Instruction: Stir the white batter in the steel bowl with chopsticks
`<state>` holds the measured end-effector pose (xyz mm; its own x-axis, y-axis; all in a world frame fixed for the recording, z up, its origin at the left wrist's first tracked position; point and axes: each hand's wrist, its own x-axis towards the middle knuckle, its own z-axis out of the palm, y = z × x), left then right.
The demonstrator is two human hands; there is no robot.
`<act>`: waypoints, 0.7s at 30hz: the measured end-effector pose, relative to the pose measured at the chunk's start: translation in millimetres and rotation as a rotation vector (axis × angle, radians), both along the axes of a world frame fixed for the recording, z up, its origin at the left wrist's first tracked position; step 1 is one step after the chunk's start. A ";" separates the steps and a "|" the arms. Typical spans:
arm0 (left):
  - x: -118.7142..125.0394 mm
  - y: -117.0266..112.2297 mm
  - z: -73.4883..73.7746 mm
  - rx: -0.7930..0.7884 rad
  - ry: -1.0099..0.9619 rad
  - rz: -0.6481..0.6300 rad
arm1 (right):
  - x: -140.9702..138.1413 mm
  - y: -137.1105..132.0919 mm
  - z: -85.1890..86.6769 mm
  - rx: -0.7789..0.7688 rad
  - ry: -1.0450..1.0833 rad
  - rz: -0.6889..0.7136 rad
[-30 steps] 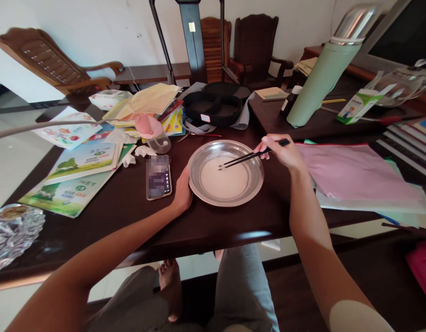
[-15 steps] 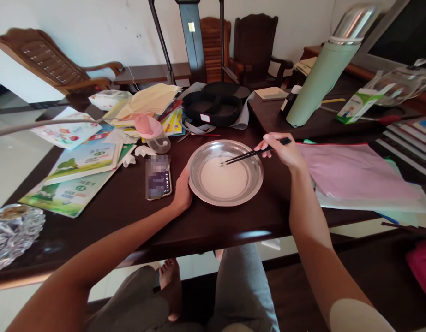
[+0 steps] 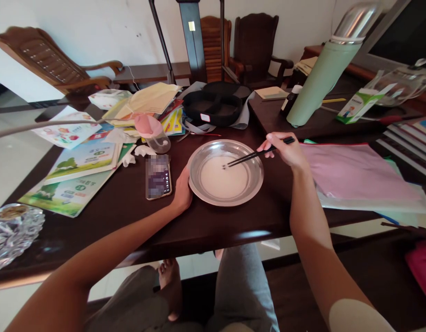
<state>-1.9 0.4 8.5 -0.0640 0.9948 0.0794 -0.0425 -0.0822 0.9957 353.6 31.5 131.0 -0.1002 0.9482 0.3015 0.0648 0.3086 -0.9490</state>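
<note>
A round metal basin (image 3: 255,174) sits on the dark table, with a smooth whitish substance (image 3: 225,180) in its bottom; whether it is liquid or powder I cannot tell. My left hand (image 3: 182,192) grips the basin's left rim, its fingers partly hidden behind the wall. In my right hand (image 3: 284,148) is a pair of black chopsticks (image 3: 246,157), pinched near their upper ends over the right rim. Their tips reach the middle of the basin, at the whitish substance. A phone (image 3: 159,177) lies just left of my left hand.
Booklets (image 3: 77,170), crumpled tissues and a pink-topped cup (image 3: 153,133) lie to the left. Behind the basin rests a black bag (image 3: 213,106). A green thermos (image 3: 315,78) stands at the back right, beyond a pink folder (image 3: 358,170). A glass dish (image 3: 22,235) is at far left.
My right hand and the chopsticks have shifted slightly to the right, the tips moving right and a little nearer to me. My left hand and the basin have stayed put.
</note>
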 end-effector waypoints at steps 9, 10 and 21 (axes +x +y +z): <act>-1.5 0.9 -2.3 0.033 0.054 -0.013 | -19.9 -0.9 -1.0 -0.042 -0.064 0.143; -1.2 0.9 -2.0 0.028 0.040 -0.008 | -18.3 -0.4 -1.1 -0.026 -0.055 0.121; -0.8 0.4 -0.4 0.004 0.005 -0.002 | -18.6 -2.1 -1.2 -0.095 -0.041 0.176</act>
<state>-2.7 0.8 8.2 -0.0620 0.9945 0.0839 -0.0377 -0.0863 0.9956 335.1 29.4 129.8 -0.2768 0.9390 0.2041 0.0570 0.2281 -0.9720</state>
